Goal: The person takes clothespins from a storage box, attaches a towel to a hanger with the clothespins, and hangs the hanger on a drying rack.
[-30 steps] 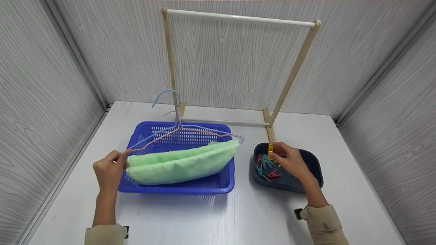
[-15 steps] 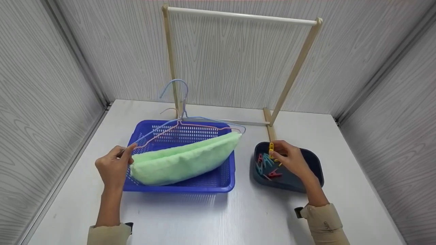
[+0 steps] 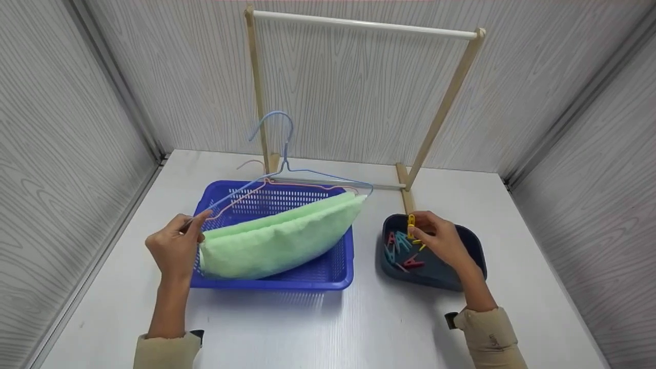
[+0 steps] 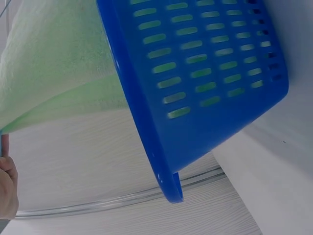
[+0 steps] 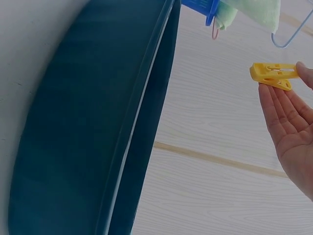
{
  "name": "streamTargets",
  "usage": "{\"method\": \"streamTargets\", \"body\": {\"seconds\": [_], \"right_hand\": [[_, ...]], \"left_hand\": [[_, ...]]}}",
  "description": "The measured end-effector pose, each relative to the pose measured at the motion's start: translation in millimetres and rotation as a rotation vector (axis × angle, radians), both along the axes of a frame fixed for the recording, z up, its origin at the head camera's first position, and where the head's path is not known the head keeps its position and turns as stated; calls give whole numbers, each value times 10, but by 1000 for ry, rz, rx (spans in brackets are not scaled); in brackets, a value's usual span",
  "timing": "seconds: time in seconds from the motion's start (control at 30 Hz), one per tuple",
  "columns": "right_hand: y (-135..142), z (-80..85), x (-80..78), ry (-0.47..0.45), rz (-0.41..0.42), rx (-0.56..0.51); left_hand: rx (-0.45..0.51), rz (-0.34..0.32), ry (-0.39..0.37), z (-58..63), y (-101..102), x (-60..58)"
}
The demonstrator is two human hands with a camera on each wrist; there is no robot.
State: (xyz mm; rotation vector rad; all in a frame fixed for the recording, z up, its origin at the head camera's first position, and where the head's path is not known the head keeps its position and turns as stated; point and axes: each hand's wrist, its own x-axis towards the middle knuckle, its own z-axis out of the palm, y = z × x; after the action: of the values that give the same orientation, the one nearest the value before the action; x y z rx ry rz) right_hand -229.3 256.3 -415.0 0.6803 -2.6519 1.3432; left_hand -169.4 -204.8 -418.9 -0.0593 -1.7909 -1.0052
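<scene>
My left hand [image 3: 177, 246] pinches the left end of a blue clothes hanger [image 3: 241, 188] and the corner of a pale green cloth [image 3: 287, 238]. The folded cloth sags in a curve over a blue slotted basket [image 3: 344, 284]. Behind the blue hanger is a pink hanger [image 3: 302, 184], its hook lower and to the left. My right hand [image 3: 438, 238] pinches a yellow clothespin [image 3: 411, 225] between thumb and fingers, above the left part of a dark blue tub [image 3: 430, 279]. In the right wrist view, the clothespin [image 5: 276, 73] lies across the fingertips.
Red clothespins [image 3: 412, 262], teal clothespins [image 3: 402, 242] and a yellow one lie in the tub. At the back stands a wooden rack [image 3: 446, 107] with a white top rail [image 3: 364, 24]. Walls [image 3: 66, 169] enclose the table [image 3: 307, 338] at the back and sides.
My left hand has moved slightly right, and the blue hanger has risen and shifted right, apart from the pink one. The cloth's right end has gone up. My right hand has barely moved.
</scene>
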Motion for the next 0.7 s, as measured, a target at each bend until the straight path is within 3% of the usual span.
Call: {"method": "streamTargets", "body": {"seconds": [0.27, 0.47, 0.7], "right_hand": [[6, -7, -8, 17, 9, -10], [0, 23, -9, 31, 6, -10], [-2, 43, -19, 29, -9, 2]], "left_hand": [[32, 41, 8, 95, 58, 7], [88, 32, 17, 224, 122, 3], [165, -1, 79, 387, 168, -39]]}}
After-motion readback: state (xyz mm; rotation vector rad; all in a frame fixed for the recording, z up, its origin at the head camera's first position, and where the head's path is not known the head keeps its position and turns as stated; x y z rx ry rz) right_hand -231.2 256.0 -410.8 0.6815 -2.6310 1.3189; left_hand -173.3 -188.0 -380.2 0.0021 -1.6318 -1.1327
